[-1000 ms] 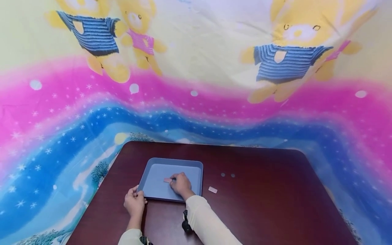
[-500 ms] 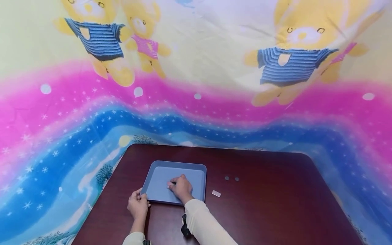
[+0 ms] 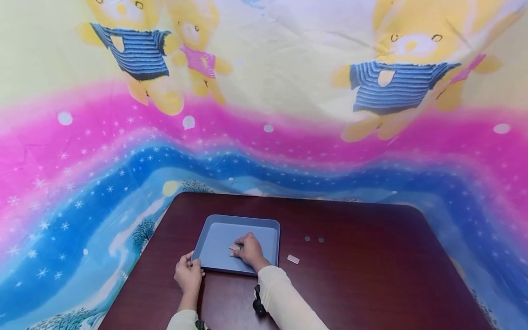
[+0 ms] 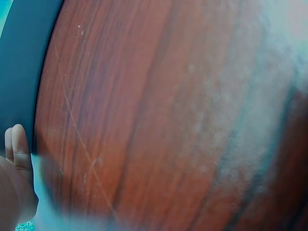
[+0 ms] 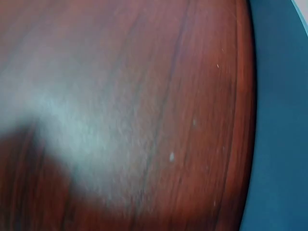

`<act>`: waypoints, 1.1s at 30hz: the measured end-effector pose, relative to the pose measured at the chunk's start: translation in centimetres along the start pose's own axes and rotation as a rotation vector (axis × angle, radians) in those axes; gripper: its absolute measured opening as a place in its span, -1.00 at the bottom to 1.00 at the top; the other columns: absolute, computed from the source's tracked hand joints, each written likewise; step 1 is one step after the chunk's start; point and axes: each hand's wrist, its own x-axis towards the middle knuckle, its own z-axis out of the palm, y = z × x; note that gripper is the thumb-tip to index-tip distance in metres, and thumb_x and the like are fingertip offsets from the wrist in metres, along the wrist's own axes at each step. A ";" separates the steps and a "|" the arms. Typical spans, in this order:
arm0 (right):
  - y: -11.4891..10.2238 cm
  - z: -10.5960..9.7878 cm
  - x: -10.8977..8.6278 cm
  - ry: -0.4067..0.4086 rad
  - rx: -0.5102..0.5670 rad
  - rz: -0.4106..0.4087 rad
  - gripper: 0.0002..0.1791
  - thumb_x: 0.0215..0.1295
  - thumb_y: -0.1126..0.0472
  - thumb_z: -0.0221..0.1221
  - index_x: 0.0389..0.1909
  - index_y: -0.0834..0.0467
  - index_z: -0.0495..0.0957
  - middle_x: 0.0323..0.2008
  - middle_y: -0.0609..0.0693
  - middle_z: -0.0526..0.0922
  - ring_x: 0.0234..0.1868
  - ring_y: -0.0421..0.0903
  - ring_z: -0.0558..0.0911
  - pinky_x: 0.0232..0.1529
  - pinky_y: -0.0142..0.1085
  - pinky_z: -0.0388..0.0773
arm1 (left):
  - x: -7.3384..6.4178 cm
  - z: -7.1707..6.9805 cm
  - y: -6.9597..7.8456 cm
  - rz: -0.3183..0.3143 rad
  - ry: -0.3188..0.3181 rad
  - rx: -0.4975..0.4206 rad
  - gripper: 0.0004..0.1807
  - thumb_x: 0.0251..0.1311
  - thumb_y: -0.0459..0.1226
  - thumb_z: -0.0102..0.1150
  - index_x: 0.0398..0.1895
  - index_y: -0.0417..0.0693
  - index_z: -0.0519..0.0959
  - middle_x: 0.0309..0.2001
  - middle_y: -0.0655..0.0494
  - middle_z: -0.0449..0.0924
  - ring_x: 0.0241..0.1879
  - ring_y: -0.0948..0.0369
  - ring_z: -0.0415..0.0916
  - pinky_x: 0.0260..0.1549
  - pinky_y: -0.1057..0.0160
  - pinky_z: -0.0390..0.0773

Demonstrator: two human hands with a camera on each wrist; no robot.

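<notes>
A shallow grey-blue tray [image 3: 220, 233] lies on the dark red-brown table, left of its middle. My left hand [image 3: 188, 274] grips its front left corner; in the left wrist view, fingers [image 4: 20, 142] lie against the tray's side wall [image 4: 21, 72]. Over the tray floor, my right hand [image 3: 250, 250] pinches a small flat pinkish piece [image 3: 233, 247] between thumb and fingers, which partly cover it. Whether the piece touches the tray floor, I cannot tell. The right wrist view shows the tray's side wall [image 5: 281, 120] but no part of that hand.
A small pale pink rectangular piece [image 3: 293, 259] lies on the table [image 3: 371, 275] right of the tray. Behind it, two small round grey discs [image 3: 307, 239] lie side by side. A printed cloth with bears [image 3: 396, 87] hangs behind the table.
The pinkish piece, earlier lying largely uncovered by my right fingertips, is now mostly hidden in their pinch. My left hand stays at the tray corner. The head view has shifted slightly.
</notes>
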 end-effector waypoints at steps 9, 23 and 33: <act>0.1 0.1 0.5 0.012 0.070 -0.044 -0.81 -0.20 0.08 0.33 -0.51 0.06 0.65 -0.48 -0.15 0.36 -0.43 -0.22 0.40 -0.39 -0.46 0.44 | 0.3 0.0 0.2 0.016 0.002 0.018 -0.69 -0.12 -0.46 -0.03 -0.21 -0.20 0.51 -0.53 -0.08 0.39 -0.82 0.18 0.40 -0.99 0.34 0.43; 2.0 -0.6 0.2 0.078 0.369 -0.060 -0.89 -0.16 0.23 0.29 -0.58 0.15 0.56 -0.71 -0.16 0.50 -0.72 -0.35 0.42 -0.73 -0.50 0.45 | -0.4 0.2 0.0 0.000 -0.030 0.004 -0.68 -0.10 -0.45 -0.05 -0.19 -0.19 0.50 -0.47 -0.07 0.32 -0.82 0.22 0.39 -0.99 0.35 0.42; 1.1 -0.7 -1.0 -0.016 0.799 0.139 -0.74 -0.15 0.41 0.24 -0.35 0.40 0.53 -0.65 0.06 0.57 -0.71 -0.07 0.53 -0.72 -0.32 0.55 | -0.1 -0.1 -0.2 0.017 -0.008 0.027 -0.71 -0.09 -0.44 -0.05 -0.22 -0.17 0.51 -0.49 -0.08 0.38 -0.84 0.26 0.39 -0.98 0.35 0.43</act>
